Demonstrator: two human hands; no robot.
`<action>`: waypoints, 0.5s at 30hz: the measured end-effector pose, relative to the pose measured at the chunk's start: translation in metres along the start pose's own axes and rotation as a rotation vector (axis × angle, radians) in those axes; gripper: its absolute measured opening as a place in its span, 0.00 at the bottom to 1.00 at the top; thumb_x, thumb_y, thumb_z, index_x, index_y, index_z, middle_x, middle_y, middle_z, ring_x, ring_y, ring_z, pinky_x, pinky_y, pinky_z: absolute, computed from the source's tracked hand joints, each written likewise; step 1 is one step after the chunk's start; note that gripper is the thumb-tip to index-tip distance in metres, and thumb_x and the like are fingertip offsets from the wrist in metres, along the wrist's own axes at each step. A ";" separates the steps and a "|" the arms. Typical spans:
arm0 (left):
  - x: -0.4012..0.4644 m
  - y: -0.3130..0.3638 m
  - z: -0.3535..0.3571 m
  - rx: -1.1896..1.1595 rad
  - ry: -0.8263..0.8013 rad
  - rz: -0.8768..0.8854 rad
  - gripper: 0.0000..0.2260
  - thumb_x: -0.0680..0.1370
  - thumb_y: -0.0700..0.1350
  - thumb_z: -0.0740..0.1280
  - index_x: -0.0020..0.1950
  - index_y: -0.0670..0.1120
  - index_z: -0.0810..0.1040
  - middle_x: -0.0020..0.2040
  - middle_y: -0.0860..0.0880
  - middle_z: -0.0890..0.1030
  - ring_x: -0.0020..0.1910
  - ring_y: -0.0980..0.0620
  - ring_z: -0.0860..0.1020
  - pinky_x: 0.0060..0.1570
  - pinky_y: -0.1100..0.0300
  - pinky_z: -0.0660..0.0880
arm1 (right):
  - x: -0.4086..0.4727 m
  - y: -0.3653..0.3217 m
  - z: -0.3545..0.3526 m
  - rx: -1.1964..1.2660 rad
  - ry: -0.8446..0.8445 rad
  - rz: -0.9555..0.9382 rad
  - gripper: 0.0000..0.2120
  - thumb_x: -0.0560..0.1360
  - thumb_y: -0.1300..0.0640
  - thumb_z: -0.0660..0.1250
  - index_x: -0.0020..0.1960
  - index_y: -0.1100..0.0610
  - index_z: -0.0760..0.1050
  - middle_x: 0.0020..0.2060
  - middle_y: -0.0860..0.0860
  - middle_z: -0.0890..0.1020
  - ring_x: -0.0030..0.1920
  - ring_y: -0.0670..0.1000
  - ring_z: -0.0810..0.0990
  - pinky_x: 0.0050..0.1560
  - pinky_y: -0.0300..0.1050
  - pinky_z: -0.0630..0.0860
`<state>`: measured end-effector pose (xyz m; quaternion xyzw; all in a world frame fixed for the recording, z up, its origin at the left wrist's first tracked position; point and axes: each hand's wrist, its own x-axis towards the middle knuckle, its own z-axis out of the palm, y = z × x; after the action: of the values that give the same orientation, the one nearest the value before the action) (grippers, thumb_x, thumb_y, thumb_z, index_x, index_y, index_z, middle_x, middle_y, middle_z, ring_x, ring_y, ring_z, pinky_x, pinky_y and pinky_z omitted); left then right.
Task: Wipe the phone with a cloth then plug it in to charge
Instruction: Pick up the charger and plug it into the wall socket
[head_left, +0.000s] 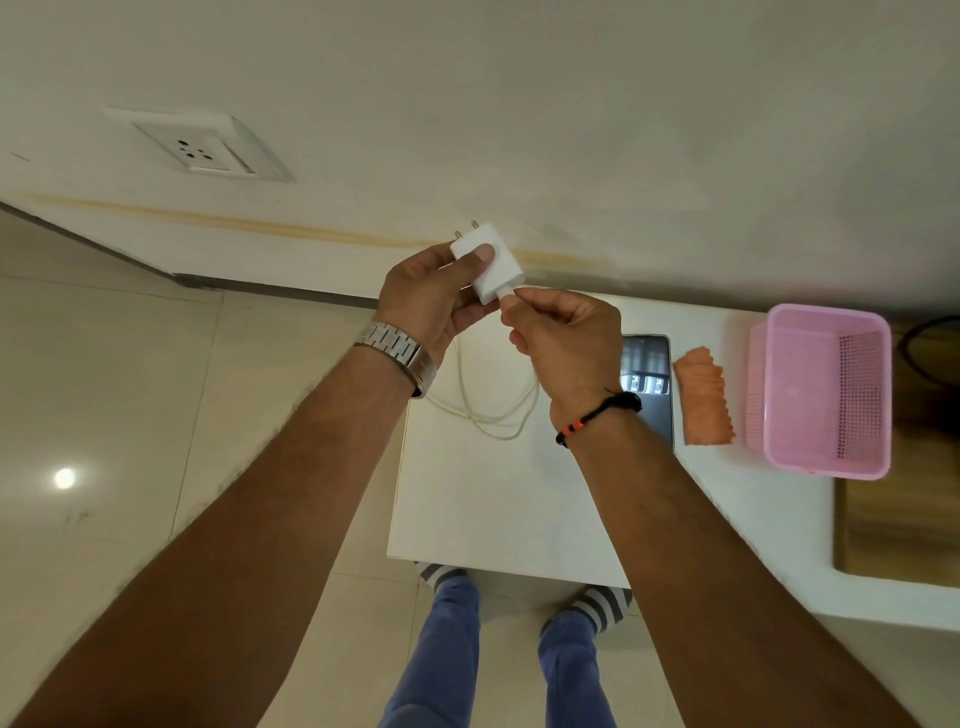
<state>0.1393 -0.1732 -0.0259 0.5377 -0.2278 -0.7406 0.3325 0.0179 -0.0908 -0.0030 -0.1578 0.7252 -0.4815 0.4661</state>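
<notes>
While the phone lies beside the folded cloth, the left hand grips the charger adapter and the right hand pinches the cable plug at its port; connection to wall socket and phone appears outstanding.

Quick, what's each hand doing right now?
Left hand: holds the white charger block, thumb on top.
Right hand: pinches the cable plug at the block's end.
</notes>
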 end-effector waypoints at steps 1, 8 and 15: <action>0.000 0.000 0.000 0.016 -0.003 0.007 0.16 0.77 0.39 0.75 0.64 0.37 0.80 0.57 0.37 0.86 0.50 0.41 0.87 0.48 0.50 0.85 | 0.000 0.001 0.002 0.000 0.009 0.008 0.04 0.71 0.60 0.78 0.46 0.57 0.86 0.38 0.53 0.88 0.35 0.47 0.84 0.45 0.44 0.85; 0.003 0.020 -0.011 0.099 -0.014 0.026 0.17 0.74 0.38 0.78 0.61 0.41 0.79 0.54 0.39 0.87 0.50 0.40 0.87 0.45 0.50 0.84 | -0.001 -0.002 0.008 0.008 -0.148 0.116 0.13 0.72 0.58 0.78 0.55 0.59 0.83 0.42 0.54 0.89 0.41 0.51 0.88 0.48 0.45 0.85; -0.001 0.044 -0.042 0.152 0.002 0.060 0.12 0.76 0.44 0.77 0.57 0.40 0.83 0.51 0.39 0.87 0.48 0.41 0.87 0.46 0.49 0.84 | 0.005 -0.028 0.036 0.203 -0.383 0.149 0.14 0.78 0.56 0.69 0.62 0.59 0.80 0.55 0.58 0.86 0.55 0.56 0.86 0.59 0.53 0.83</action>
<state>0.1901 -0.2014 -0.0081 0.5550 -0.2990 -0.7102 0.3132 0.0393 -0.1276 0.0140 -0.1448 0.5810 -0.4774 0.6431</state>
